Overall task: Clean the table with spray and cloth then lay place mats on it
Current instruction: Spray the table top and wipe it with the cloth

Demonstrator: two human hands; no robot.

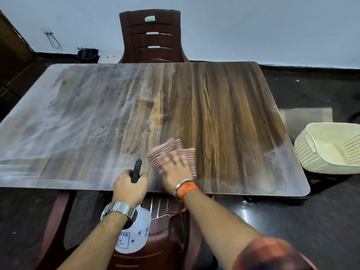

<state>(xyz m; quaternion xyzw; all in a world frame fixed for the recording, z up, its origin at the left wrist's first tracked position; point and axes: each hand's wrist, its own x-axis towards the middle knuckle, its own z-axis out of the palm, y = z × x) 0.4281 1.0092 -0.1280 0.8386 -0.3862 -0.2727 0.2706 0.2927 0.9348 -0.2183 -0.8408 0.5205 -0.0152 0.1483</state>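
Observation:
The wood-grain table (224,106) fills the middle of the head view; its left half looks smeared and wet. My right hand (176,169) presses flat on a pink striped cloth (171,149) near the front edge, blurred by motion. My left hand (129,189) grips the black trigger head of a white spray bottle (136,230), which hangs below the table's front edge. A pale place mat (307,117) lies beyond the table's right edge, partly hidden.
A cream perforated basket (329,149) stands to the right of the table. One brown plastic chair (153,36) faces me at the far side; another (161,217) sits under the front edge. A dark bin (88,55) stands by the wall.

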